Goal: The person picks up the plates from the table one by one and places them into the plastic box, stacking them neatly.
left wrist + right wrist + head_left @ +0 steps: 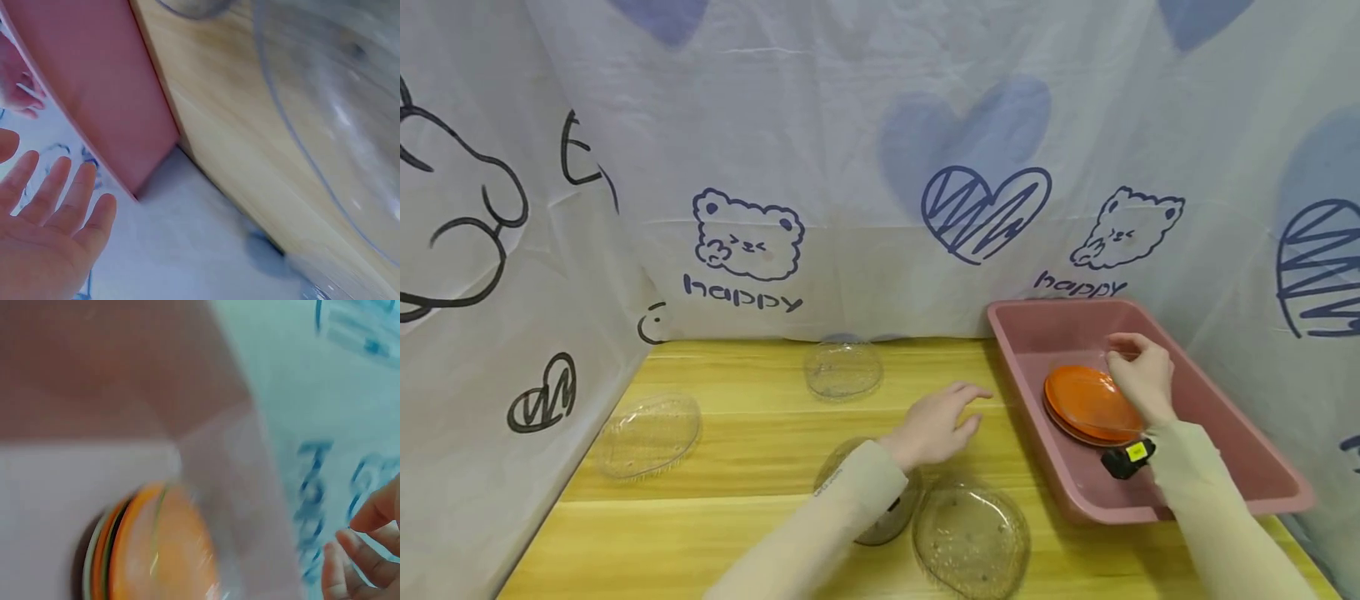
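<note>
The right hand point(1142, 375) is positioned above the pink basin point(1060, 321), at the right of the desk point(737, 533). Its fingers are curled, with the thumb tip close to the index finger; whether a clear item is pinched between them cannot be determined. The orange plate point(1086, 396) lies inside the basin, on top of a stack of plates point(100, 562), below and beside this hand. A black wrist unit point(1123, 460) with a yellow label is worn at the right wrist.

The left hand point(932, 425) is held over the desk, left of the basin, fingers extended and loosely spread, palm bare. Its forearm passes over a dark see-through dish point(898, 518). A near clear dish point(972, 537) lies just beside that dish, on the basin side. A far clear dish point(842, 369) lies toward the printed cloth point(850, 167); a left clear dish point(647, 436) lies near the desk's left edge.
</note>
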`<state>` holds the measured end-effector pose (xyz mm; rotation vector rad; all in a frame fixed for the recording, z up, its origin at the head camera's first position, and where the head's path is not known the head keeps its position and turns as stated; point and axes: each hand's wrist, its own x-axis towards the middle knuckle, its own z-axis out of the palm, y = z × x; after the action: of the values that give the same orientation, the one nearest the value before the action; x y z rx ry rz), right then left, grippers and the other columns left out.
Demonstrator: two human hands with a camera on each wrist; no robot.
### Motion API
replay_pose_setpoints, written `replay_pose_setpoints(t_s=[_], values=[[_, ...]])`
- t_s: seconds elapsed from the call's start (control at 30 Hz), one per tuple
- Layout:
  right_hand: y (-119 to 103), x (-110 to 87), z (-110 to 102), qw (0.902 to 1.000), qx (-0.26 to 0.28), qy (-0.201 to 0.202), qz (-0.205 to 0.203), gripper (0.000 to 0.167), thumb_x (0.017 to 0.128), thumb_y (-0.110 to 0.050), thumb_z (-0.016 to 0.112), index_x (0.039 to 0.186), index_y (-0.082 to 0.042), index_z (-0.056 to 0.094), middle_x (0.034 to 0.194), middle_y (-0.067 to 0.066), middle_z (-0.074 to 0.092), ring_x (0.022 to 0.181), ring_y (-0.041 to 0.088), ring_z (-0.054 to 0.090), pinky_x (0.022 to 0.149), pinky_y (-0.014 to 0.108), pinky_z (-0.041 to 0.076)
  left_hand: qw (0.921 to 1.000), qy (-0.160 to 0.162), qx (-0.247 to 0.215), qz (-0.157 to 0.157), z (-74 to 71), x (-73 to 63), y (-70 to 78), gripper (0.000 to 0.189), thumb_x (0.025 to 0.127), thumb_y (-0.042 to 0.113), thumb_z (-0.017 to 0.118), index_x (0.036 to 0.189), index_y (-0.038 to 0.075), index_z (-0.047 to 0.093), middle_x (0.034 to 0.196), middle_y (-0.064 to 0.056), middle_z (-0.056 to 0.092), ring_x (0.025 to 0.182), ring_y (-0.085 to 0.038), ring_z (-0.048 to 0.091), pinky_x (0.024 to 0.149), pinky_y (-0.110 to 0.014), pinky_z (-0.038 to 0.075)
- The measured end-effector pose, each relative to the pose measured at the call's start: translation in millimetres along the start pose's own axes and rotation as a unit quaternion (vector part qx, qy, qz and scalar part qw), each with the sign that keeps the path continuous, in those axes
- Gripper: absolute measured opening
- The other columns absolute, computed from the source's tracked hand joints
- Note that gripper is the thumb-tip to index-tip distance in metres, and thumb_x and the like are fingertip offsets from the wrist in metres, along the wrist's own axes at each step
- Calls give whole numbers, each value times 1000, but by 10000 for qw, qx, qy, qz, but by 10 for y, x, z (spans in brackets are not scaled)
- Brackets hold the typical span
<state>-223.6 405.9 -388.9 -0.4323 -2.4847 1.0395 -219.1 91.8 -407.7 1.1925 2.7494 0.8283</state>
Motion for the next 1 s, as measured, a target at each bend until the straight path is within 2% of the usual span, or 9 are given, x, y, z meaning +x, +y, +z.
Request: replay_pose_setpoints(t_s=[0.17, 0.27, 0.37, 0.4, 0.53, 0.77, 0.9, 1.0], values=[[-415, -152, 38, 9959, 524, -340, -654, 33, 101, -15, 51, 130, -2, 62, 122, 22, 67, 80, -11, 53, 66, 4, 48, 9979, 15, -326, -554, -154, -172, -211, 42, 108, 27, 46, 148, 18, 49, 151, -4, 52, 136, -24, 55, 115, -42, 47], [-628, -270, 85, 9886, 964, -533, -1022, 30, 101, -10, 52, 127, 0, 62, 107, 2, 71, 80, -10, 58, 69, 7, 53, 9956, 0, -435, -824, -221, -292, -340, 43, 107, 28, 47, 148, 16, 48, 152, -6, 52, 133, -26, 57, 111, -45, 50], [-826, -410, 134, 9810, 1304, -697, -1254, 28, 100, -7, 53, 125, -1, 64, 98, -16, 65, 84, -5, 62, 72, 8, 55, 9935, -27, -487, -1031, -269, -419, -471, 43, 107, 28, 49, 148, 15, 48, 151, -8, 51, 129, -30, 59, 106, -47, 52], [-885, -457, 152, 9785, 1393, -749, -1323, 28, 100, -6, 53, 125, -1, 64, 97, -19, 64, 86, -4, 64, 73, 8, 55, 9928, -25, -516, -1077, -279, -461, -520, 43, 107, 27, 49, 147, 13, 49, 150, -9, 52, 128, -32, 60, 105, -48, 53], [-1111, -645, 228, 9696, 1701, -995, -1454, 28, 99, -3, 53, 125, -2, 64, 102, -9, 66, 90, 0, 65, 78, 8, 54, 9894, -54, -566, -1334, -304, -616, -702, 42, 105, 25, 52, 145, 10, 51, 149, -13, 52, 127, -36, 59, 105, -51, 52], [-1363, -910, 446, 9452, 2517, -1554, -1384, 28, 97, 5, 53, 124, 5, 61, 99, -8, 68, 87, -1, 66, 80, 15, 58, 9805, -168, -448, -1907, -310, -813, -920, 43, 103, 26, 58, 141, 6, 53, 140, -19, 58, 124, -35, 61, 103, -52, 53], [-1440, -1060, 585, 9312, 2754, -1991, -1320, 31, 97, 6, 51, 126, 5, 60, 109, 13, 69, 89, 4, 68, 81, 19, 60, 9743, -227, -619, -2153, -304, -891, -997, 44, 102, 27, 60, 137, 3, 55, 127, -21, 64, 112, -35, 64, 93, -51, 56], [-1458, -1156, 700, 9180, 2956, -2374, -1163, 32, 98, 4, 51, 130, 5, 57, 117, 28, 65, 91, 6, 69, 82, 21, 60, 9697, -328, -705, -2315, -287, -934, -1043, 44, 101, 30, 62, 135, 1, 56, 118, -18, 66, 103, -30, 65, 87, -47, 57]])
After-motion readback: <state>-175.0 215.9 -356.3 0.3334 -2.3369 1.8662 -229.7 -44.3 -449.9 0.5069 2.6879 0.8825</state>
